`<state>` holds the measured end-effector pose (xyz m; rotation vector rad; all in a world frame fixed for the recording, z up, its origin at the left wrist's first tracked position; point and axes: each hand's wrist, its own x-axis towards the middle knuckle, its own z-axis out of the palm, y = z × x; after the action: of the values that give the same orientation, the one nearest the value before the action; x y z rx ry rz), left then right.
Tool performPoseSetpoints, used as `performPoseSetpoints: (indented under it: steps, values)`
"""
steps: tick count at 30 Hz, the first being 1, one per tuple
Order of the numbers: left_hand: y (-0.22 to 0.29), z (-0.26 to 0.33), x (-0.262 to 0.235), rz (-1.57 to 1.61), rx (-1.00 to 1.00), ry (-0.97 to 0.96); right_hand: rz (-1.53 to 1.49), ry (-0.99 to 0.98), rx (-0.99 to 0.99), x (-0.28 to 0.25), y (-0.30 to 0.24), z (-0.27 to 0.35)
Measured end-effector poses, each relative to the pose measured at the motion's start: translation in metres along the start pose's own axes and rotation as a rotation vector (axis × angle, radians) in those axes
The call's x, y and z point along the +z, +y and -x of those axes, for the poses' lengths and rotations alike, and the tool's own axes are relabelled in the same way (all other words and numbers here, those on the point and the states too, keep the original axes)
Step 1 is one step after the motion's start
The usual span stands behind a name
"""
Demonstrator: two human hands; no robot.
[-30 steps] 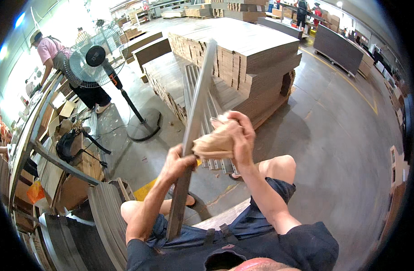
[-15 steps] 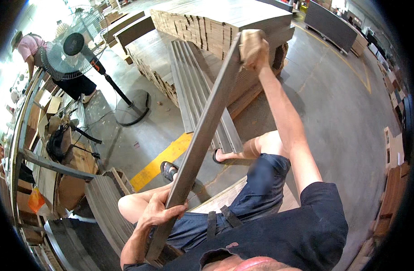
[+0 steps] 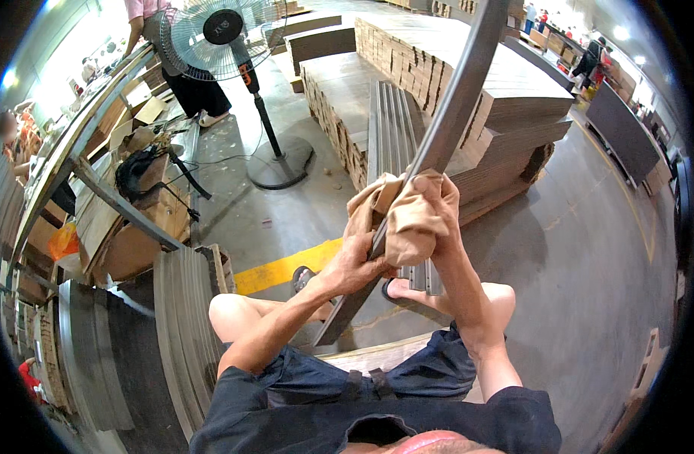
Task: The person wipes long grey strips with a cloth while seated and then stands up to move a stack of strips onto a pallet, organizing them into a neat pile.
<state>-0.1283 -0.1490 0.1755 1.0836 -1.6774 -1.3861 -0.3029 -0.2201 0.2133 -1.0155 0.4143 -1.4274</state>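
Observation:
A long, narrow grey-brown board (image 3: pixel 454 106) slants up and away across my lap, its near end low between my knees and its far end past the top of the view. My left hand (image 3: pixel 354 266) is closed round the board below its middle, thumb over the face. Just beyond it, my right hand (image 3: pixel 447 208) clasps a crumpled tan cloth (image 3: pixel 417 219) against the board. The cloth folds round both sides of the board, and most of the right fingers are hidden by it. Beyond my hands, several similar grey strips (image 3: pixel 392 125) lie on a stack.
Stacked brown panels (image 3: pixel 407 64) fill the far middle. A standing fan (image 3: pixel 224 27) is at the far left, near a person in pink (image 3: pixel 144 9). Upright grey boards (image 3: pixel 182 325) stand beside my left knee, next to a metal-framed bench (image 3: pixel 120 204). Dark panels (image 3: pixel 623 132) stand far right.
My right hand has come down from the board's far end to near its middle, with the cloth. My left hand has shifted up and forward. The board reaches farther away, and the view has turned.

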Motion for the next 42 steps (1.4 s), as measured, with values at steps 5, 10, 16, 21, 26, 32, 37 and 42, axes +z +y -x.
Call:
performPoseSetpoints:
  steps: [5,10,16,21,26,32,37,42]
  values:
    - [0.021,0.052,-0.010,-0.500,0.201,0.572,0.460,-0.123,-0.153,0.036,0.000,0.027]
    - [0.067,0.085,0.000,-0.029,0.552,1.000,0.845,-0.281,-0.689,0.075,0.065,0.063]
    - [0.070,0.127,0.010,0.221,0.604,1.170,0.797,-0.310,-0.777,0.091,0.100,0.117]
    - [0.100,0.187,-0.015,0.357,0.795,1.158,1.001,-0.327,-0.691,0.027,0.139,0.135]
    - [0.101,0.232,-0.024,0.324,0.916,1.214,1.048,-0.365,-0.513,-0.021,0.196,0.125]
    - [0.104,0.234,-0.020,0.065,0.961,1.442,0.961,-0.464,-0.512,0.016,0.165,0.129]
    - [0.067,0.204,-0.031,0.038,0.853,1.063,1.005,-0.470,-0.589,0.032,0.142,0.122]
    - [0.143,0.274,-0.117,-0.333,0.832,1.133,1.029,-0.511,-0.110,-0.011,0.216,0.149]
